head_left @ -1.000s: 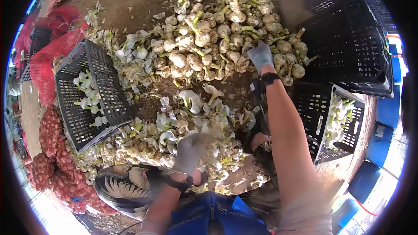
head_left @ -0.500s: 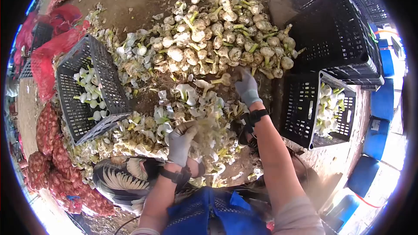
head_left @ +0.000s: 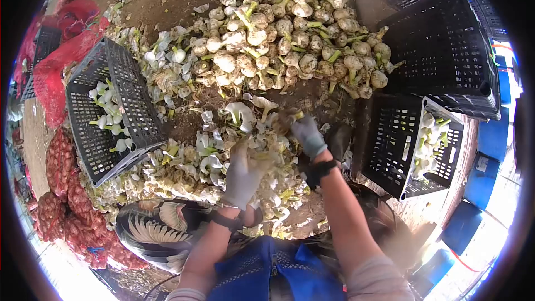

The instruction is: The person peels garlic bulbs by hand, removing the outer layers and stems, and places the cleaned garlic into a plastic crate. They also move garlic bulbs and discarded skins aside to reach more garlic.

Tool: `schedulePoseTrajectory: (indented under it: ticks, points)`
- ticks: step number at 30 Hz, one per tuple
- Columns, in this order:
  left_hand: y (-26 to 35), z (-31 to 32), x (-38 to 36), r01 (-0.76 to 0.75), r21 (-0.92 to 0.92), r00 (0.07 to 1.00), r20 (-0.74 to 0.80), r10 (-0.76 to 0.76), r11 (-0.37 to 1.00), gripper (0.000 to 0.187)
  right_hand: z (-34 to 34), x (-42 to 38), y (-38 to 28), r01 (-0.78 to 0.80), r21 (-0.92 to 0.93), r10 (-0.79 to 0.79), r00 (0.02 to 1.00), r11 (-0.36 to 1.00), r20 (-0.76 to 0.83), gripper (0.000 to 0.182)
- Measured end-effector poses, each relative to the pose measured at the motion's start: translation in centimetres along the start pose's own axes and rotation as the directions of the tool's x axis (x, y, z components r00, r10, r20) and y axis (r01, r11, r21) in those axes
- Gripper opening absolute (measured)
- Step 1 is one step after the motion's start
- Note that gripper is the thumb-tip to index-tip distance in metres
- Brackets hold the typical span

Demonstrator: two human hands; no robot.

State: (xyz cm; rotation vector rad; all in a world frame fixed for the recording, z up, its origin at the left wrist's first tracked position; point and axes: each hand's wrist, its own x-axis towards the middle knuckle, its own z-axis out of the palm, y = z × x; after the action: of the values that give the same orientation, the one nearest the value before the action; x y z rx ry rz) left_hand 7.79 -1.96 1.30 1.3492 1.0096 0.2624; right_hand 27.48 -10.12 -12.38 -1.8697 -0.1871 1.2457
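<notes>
My right hand [head_left: 307, 135], in a light glove, is closed around a brownish garlic bulb [head_left: 282, 123] with a short pale stem, just above the loose peels. To its left and lower, my left hand [head_left: 243, 175] is gloved too; its fingertips are smeared by motion, so its grip cannot be made out. White and yellowish peels [head_left: 210, 163] lie under and around both hands. Beyond them is a large heap of unpeeled garlic bulbs [head_left: 301, 39] with cut stems.
At the left a tilted black crate [head_left: 134, 89] holds clean white bulbs [head_left: 111, 112]. At the right another crate [head_left: 390, 145] holds white bulbs [head_left: 428, 145], with a bigger black crate [head_left: 434, 44] behind it. Red mesh sacks [head_left: 61, 161] stand at the far left.
My right hand has come back from the heap's edge towards me, now with a bulb in it. My left hand has moved slightly right. The blurred debris beside it has thinned.
</notes>
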Motion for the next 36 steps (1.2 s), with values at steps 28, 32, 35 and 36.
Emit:
schedulePoseTrajectory:
  ticks: [28, 32, 35, 36]
  points:
    - [4.1, -5.2, -8.3, -0.154, -0.316, 0.944, 0.234, 0.234, 0.936, 0.045, 3.5, -24.0, -9.9, 0.257, 0.386, -0.372, 0.890, 0.886, 0.264, 0.031]
    - [0.9, -6.2, -7.8, -0.024, -0.440, 0.939, 0.298, 0.171, 0.898, 0.045, 2.7, -23.4, -9.3, 0.706, -0.124, -0.659, 0.700, 0.698, 0.275, 0.054]
    - [4.7, -6.0, -8.8, 0.421, -0.549, 0.879, 0.444, -0.175, 0.722, 0.058, 3.1, -24.3, -10.2, 0.707, -0.306, -0.668, 0.705, 0.638, 0.238, 0.048]
    - [4.1, -6.5, -8.2, 0.562, -0.520, 0.798, 0.546, -0.256, 0.643, 0.061, 3.0, -24.3, -10.1, 0.765, -0.365, -0.741, 0.628, 0.531, 0.237, 0.039]
